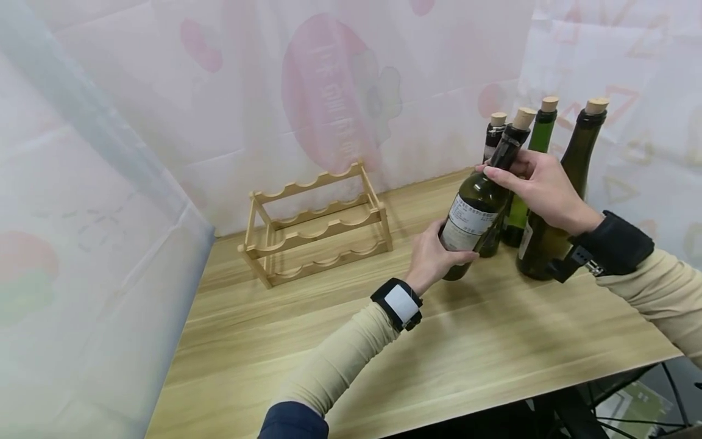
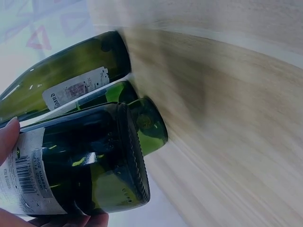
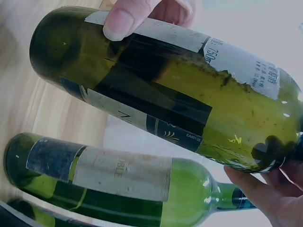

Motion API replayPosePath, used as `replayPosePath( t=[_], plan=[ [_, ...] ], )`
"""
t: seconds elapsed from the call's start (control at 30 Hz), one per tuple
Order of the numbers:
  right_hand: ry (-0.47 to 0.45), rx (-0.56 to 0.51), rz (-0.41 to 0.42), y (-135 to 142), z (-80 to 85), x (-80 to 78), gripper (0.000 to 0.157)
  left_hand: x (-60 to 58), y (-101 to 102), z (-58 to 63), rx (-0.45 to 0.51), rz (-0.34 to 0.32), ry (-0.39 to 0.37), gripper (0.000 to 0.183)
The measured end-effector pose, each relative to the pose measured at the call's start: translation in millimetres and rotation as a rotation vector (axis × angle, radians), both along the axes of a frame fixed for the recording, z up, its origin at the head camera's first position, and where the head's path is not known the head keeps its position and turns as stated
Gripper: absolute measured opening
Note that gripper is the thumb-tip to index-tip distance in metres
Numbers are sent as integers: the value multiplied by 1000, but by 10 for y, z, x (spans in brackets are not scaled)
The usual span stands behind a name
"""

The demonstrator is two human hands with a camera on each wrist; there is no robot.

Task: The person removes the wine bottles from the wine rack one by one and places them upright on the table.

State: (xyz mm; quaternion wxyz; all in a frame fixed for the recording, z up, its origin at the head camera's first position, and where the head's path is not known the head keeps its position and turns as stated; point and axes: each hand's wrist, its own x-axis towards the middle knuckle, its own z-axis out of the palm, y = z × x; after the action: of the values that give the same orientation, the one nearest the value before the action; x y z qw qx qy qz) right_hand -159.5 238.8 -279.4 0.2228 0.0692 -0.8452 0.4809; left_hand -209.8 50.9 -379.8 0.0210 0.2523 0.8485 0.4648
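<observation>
A dark green wine bottle (image 1: 473, 213) with a cork and a white label leans in both hands, its neck toward the upper right. Around its lower body the left hand (image 1: 432, 259) grips, thumb across the front. The right hand (image 1: 548, 192) holds it near the shoulder and neck, thumb on the near side. In the left wrist view the bottle's base (image 2: 135, 156) shows raised from the wood. The right wrist view shows the torn label (image 3: 244, 71), with the left thumb pressing the glass near the base.
Three other corked bottles stand upright close behind and right: a dark one (image 1: 490, 146), a bright green one (image 1: 540, 137) and a tall dark olive one (image 1: 577, 149). A wooden bottle rack (image 1: 331, 230) with scalloped rails sits left on the wooden table (image 1: 263, 347), near the curtain.
</observation>
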Motion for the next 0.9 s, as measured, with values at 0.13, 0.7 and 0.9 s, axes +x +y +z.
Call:
replayPosePath(
  t=[0.13,0.7,0.9],
  plan=[
    [5,7,-17,40,-9,-9,36,-1,65,-22,2,-7,-14,78],
    [34,206,-167,130,0,37,27,22,369,-175,75,-121,-68,64],
    [31,265,-199,174,-31,36,28,51,476,-204,83,-153,-122,66]
  ],
)
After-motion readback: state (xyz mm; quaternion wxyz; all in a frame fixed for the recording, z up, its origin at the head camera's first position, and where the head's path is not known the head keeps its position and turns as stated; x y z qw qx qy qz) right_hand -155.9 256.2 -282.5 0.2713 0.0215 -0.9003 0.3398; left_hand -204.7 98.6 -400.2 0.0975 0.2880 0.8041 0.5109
